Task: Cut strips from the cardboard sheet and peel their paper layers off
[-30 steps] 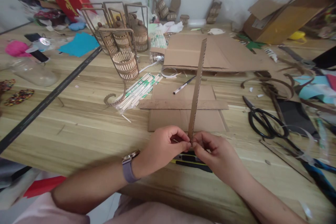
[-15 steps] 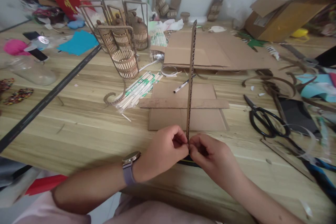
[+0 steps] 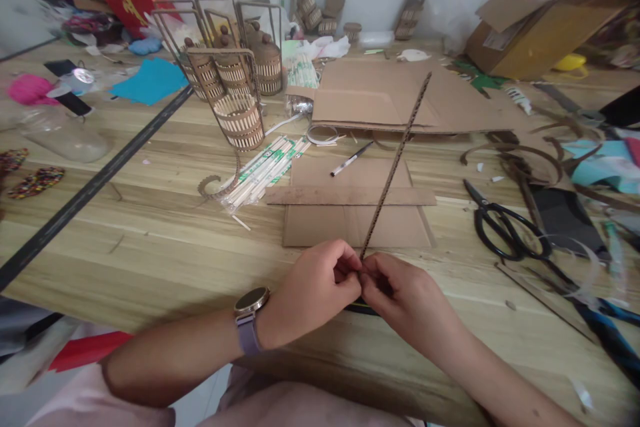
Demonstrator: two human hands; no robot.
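Note:
A long, narrow cardboard strip point(image 3: 397, 163) with a corrugated edge rises from my fingertips and leans away to the right. My left hand point(image 3: 317, 290), with a watch on its wrist, pinches the strip's near end. Right beside it, my right hand point(image 3: 403, 293) pinches the same end, and the fingertips of both hands nearly touch. Beyond them lies a cardboard sheet point(image 3: 320, 227) with a flat cardboard strip point(image 3: 310, 196) across it. A pen point(image 3: 351, 160) rests on the sheet's far part. Part of a dark object point(image 3: 363, 307) shows beneath my hands.
Black scissors point(image 3: 513, 233) and curled strips point(image 3: 530, 153) lie on the right. Packaged sticks point(image 3: 267, 170) and small slatted baskets point(image 3: 240, 123) stand or lie left of centre. Larger cardboard sheets point(image 3: 370, 97) are farther back, with a cardboard box point(image 3: 550, 30) at the back right.
The held strip has swung from nearly upright to a slant toward the right, its top now lower. Both hands keep their pinch in almost the same place.

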